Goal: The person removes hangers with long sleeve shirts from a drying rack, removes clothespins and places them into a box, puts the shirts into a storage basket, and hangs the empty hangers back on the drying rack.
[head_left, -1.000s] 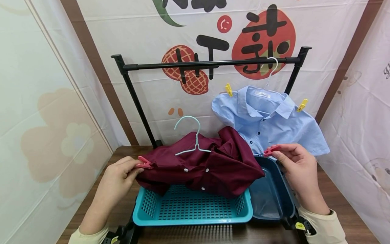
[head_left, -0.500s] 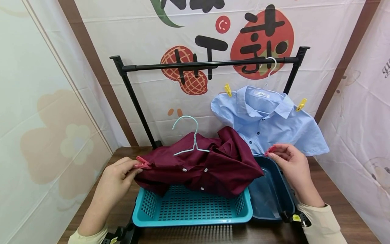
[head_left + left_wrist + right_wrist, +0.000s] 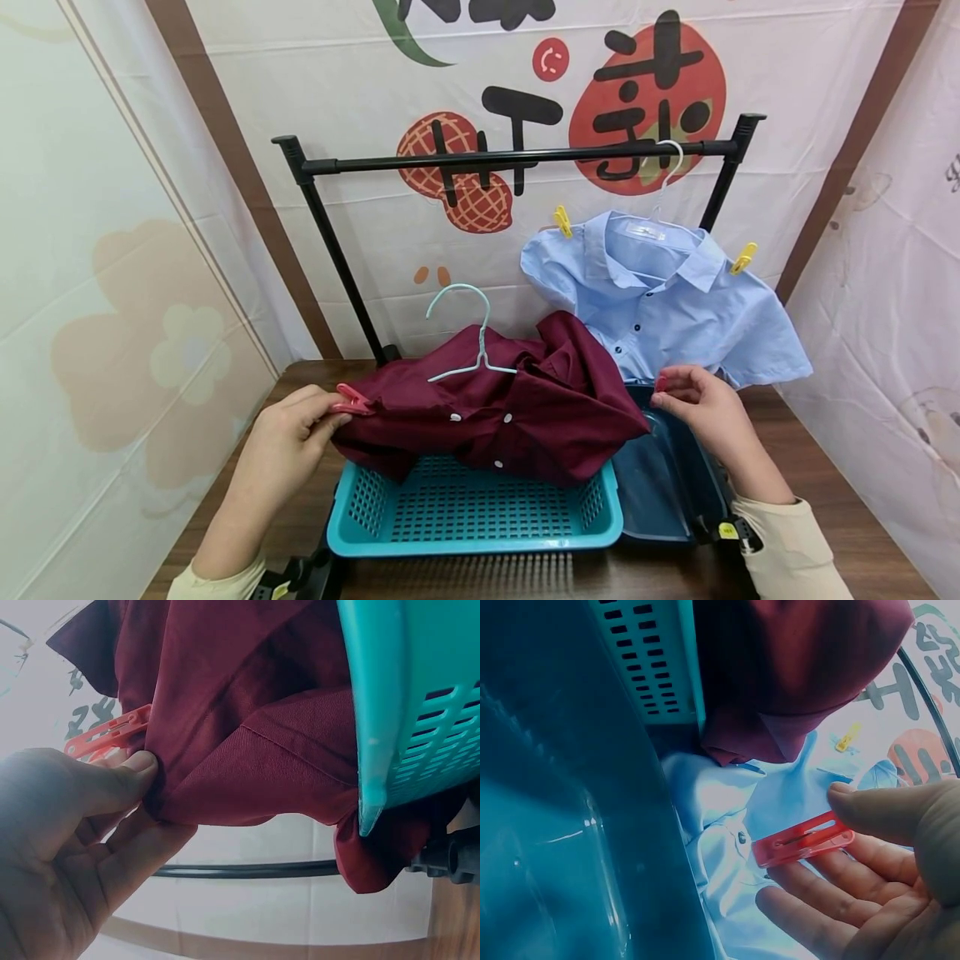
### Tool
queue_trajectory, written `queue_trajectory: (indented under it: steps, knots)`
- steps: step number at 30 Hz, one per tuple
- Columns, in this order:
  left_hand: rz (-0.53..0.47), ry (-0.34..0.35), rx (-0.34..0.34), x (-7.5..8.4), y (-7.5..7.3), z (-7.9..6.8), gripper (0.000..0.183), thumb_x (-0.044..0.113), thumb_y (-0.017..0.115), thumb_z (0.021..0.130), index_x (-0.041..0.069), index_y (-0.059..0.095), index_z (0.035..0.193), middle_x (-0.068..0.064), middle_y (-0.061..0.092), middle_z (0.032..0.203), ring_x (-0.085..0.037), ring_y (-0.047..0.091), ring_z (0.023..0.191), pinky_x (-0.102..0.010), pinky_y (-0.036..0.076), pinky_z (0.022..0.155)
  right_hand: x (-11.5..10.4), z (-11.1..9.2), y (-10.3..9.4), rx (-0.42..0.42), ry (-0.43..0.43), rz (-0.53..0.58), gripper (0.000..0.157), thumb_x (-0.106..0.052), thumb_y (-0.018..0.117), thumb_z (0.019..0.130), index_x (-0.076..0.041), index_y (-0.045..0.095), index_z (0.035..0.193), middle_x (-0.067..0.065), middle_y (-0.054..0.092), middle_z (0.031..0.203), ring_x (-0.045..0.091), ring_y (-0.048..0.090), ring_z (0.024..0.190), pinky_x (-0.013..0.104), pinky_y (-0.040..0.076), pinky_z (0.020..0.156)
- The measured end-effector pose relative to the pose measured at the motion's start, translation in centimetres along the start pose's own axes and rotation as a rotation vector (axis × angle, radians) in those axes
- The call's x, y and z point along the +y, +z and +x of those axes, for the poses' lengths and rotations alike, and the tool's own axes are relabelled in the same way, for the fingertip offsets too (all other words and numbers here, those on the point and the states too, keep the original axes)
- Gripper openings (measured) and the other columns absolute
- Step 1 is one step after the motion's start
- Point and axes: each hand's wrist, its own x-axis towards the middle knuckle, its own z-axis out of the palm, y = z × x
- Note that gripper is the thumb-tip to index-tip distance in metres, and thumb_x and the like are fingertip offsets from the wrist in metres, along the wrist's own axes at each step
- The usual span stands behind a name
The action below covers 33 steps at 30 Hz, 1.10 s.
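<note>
A maroon button-up shirt (image 3: 517,408) lies across the back of a turquoise basket (image 3: 472,546), a mint-green hanger (image 3: 482,342) rising from its collar. My left hand (image 3: 288,437) pinches the shirt's left end between thumb and fingers, as the left wrist view shows. Just above the thumb a red clothespin (image 3: 111,735) is clipped on the cloth. On the right, my right hand (image 3: 712,421) holds another red clothespin (image 3: 806,840) between thumb and fingers, over the far end of a dark blue tray (image 3: 652,483). Fingers mostly hide this clothespin in the head view.
A black rack (image 3: 525,156) stands behind the basket. From its bar hangs a light blue shirt (image 3: 667,317) on a white hanger (image 3: 671,167), with yellow clothespins (image 3: 562,222) at both shoulders. Basket and tray stand side by side on a brown wooden table (image 3: 806,458).
My right hand has moved slightly left and down, and its clothespin has turned so that less shows in the head view. My left hand and the maroon shirt stay nearly still.
</note>
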Motion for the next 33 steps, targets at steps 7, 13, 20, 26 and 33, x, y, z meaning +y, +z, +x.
queue_trajectory:
  steps: [7, 13, 20, 26, 33]
  knots:
    - [0.005, -0.003, 0.001, -0.1, 0.0, -0.1, 0.023, 0.000, 0.086, 0.078, 0.016, 0.074, 0.091, 0.010, 0.065, 0.086, -0.002, 0.053, 0.070, -0.013, 0.039, 0.063, 0.1, 0.1, 0.0, -0.045, -0.012, 0.015, 0.048, -0.024, 0.077, 0.094, 0.002, 0.060, 0.131, 0.021, 0.069, 0.120, 0.028, 0.071, 0.102, 0.012, 0.052, 0.078]
    - [-0.009, 0.004, 0.006, 0.0, 0.1, -0.1, 0.024, -0.001, 0.086, 0.078, 0.017, 0.075, 0.091, 0.010, 0.065, 0.086, -0.003, 0.051, 0.069, -0.013, 0.038, 0.062, -0.4, -0.1, -0.2, -0.036, -0.017, 0.004, 0.048, -0.027, 0.075, 0.096, 0.002, 0.062, 0.131, 0.021, 0.069, 0.124, 0.029, 0.069, 0.106, 0.012, 0.051, 0.079]
    - [-0.026, 0.014, 0.010, -0.1, 0.3, 0.0, 0.024, 0.000, 0.085, 0.079, 0.016, 0.076, 0.093, 0.010, 0.065, 0.087, -0.003, 0.049, 0.068, -0.013, 0.036, 0.061, -1.2, -0.6, -0.4, 0.009, -0.055, -0.016, 0.043, -0.031, 0.071, 0.098, -0.001, 0.064, 0.129, 0.018, 0.071, 0.121, 0.003, 0.065, 0.097, 0.010, 0.050, 0.079]
    - [-0.029, 0.013, 0.008, -0.2, 0.3, 0.0, 0.023, -0.001, 0.085, 0.080, 0.016, 0.075, 0.093, 0.011, 0.065, 0.087, -0.003, 0.049, 0.069, -0.013, 0.037, 0.063, -2.9, -1.5, -0.6, 0.051, -0.112, 0.027, 0.037, -0.028, 0.070, 0.100, -0.002, 0.066, 0.126, 0.016, 0.072, 0.120, -0.010, 0.061, 0.095, 0.005, 0.047, 0.082]
    - [-0.027, 0.008, 0.004, -0.2, 0.1, 0.0, 0.023, -0.001, 0.085, 0.080, 0.016, 0.075, 0.093, 0.010, 0.065, 0.087, -0.003, 0.050, 0.069, -0.013, 0.037, 0.063, -5.3, -2.9, -0.8, 0.072, -0.184, 0.060, 0.030, -0.023, 0.071, 0.099, -0.005, 0.068, 0.124, 0.015, 0.073, 0.118, -0.007, 0.065, 0.098, 0.007, 0.050, 0.083]
